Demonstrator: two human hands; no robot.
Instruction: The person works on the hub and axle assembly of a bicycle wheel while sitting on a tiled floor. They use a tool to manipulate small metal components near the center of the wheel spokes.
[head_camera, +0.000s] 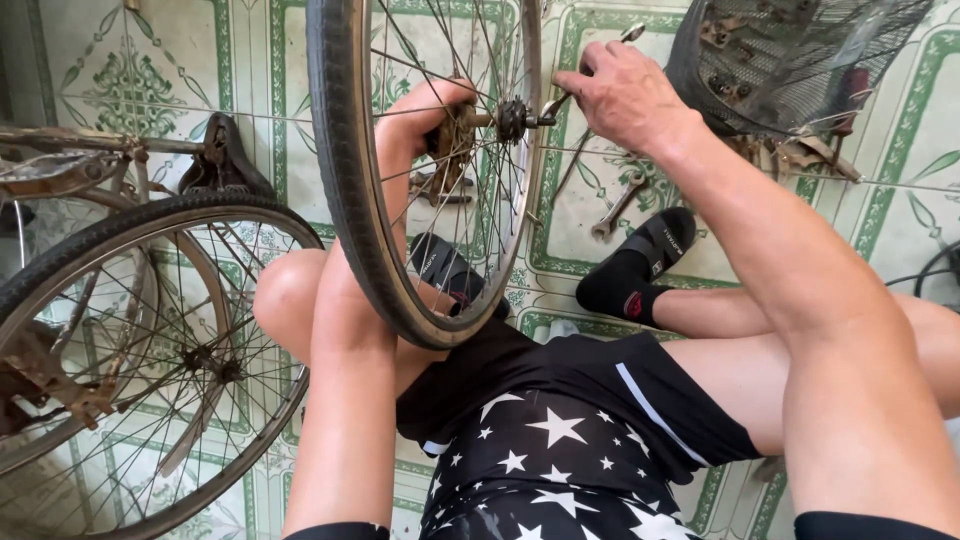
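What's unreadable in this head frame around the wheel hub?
- Left hand: fingers behind the wheel, grip masked by spokes and hub.
- Wrench in right hand: jaw end too small, fit on the axle unclear.
- Basket: cut by top edge.
- Second wheel: cut by left and bottom edges.

The floor (900, 150) was covered in pale glazed tiles with green borders and leafy green ornaments, and bright, even light fell across it. On the left an old bicycle (130, 330) lay on the tiles, its rusty wheel and worn black tyre close to the camera, with a dark, cracked saddle (222, 160) above it. A black wire basket (790, 55) sat at the upper right, with rusty metal parts just beneath it. A spanner (618, 208) lay flat on the tiles near the middle, and a loop of black cable (930, 272) showed at the right edge.
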